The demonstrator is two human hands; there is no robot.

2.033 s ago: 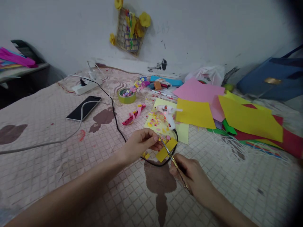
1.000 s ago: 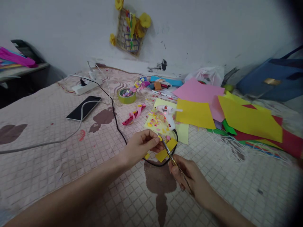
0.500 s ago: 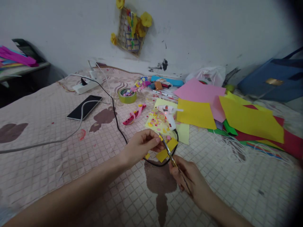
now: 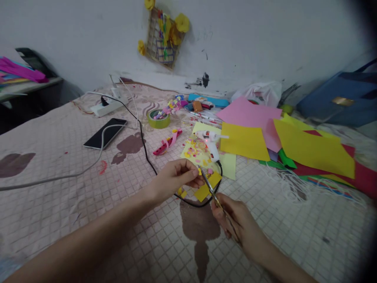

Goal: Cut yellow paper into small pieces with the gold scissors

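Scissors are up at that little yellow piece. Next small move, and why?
Probably a small, careful snip with the scissors in the right hand: their blades lie right at the small yellow piece, which the left hand pinches close by. How far they are open is too small to tell.

Glue gun and coloured sheets suggest a craft workspace.

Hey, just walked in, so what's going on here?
A person holds scissors in the right hand, blades up against what looks like a tiny yellow piece at the fingertips of the left hand. Beyond the hands, a white glue gun lies on pale yellow paper among pink and yellow scraps.
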